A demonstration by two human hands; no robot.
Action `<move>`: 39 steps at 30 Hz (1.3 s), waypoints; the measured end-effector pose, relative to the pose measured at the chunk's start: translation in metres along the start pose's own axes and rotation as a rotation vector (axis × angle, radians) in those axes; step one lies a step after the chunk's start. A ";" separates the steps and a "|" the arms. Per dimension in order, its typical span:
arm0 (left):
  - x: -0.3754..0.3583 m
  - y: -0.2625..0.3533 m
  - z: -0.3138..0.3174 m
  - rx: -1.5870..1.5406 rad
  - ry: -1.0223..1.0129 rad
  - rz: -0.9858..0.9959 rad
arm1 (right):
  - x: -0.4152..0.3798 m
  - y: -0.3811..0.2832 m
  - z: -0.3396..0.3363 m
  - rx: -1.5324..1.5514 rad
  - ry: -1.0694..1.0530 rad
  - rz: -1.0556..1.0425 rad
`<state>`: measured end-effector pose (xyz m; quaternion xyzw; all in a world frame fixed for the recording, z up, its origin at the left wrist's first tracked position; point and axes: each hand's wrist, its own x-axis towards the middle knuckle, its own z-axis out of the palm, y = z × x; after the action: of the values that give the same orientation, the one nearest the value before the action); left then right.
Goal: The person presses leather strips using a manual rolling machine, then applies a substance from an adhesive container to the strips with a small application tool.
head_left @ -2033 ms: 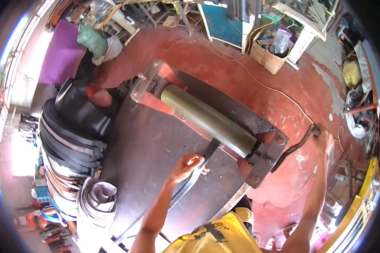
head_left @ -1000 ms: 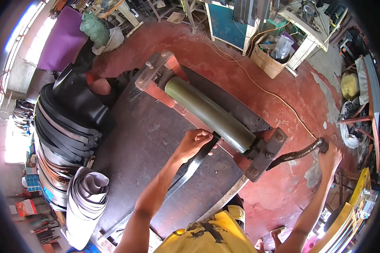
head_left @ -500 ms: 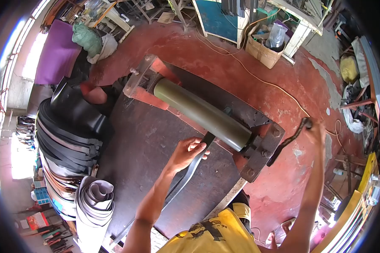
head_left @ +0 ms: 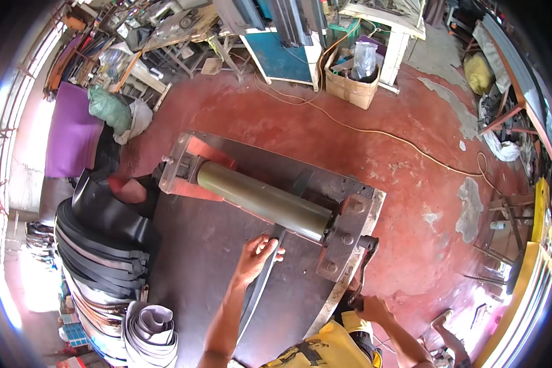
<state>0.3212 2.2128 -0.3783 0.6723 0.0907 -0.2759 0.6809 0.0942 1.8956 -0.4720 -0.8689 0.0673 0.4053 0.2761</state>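
A hand-cranked machine with an olive-green roller (head_left: 260,199) in a red and rusty frame sits on a dark table (head_left: 190,257). My left hand (head_left: 254,259) pinches a long dark strip (head_left: 256,293), probably leather, just on the near side of the roller. The strip runs under the roller, and a short end (head_left: 303,180) shows on the far side. At the right of the frame, my right hand (head_left: 373,308) grips the lower end of the crank handle (head_left: 366,260), which hangs down toward my body. The fingers of that hand are partly hidden.
Stacked black sheets (head_left: 98,239) and a grey roll (head_left: 150,328) stand along the table's left side. A cardboard box (head_left: 351,89) and a blue-panelled stand (head_left: 282,56) are across the red floor, where an orange cord (head_left: 398,136) lies. Another person's foot (head_left: 441,319) shows at lower right.
My right hand has swung the crank from out at the right down toward my body. The strip's end now shows beyond the roller. My left hand still pinches the strip. The view has shifted.
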 end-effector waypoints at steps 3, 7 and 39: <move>0.000 -0.004 -0.002 -0.004 0.006 -0.004 | -0.050 -0.021 -0.019 0.036 -0.166 -0.032; -0.003 -0.007 0.001 -0.006 0.016 0.022 | -0.097 -0.059 -0.103 -0.040 -0.508 -0.110; -0.074 -0.038 -0.025 0.039 0.141 0.002 | 0.167 0.087 -0.293 -0.129 0.645 -0.279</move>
<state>0.2468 2.2573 -0.3771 0.7035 0.1323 -0.2290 0.6597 0.3704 1.6838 -0.4805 -0.9686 0.0058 0.0720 0.2380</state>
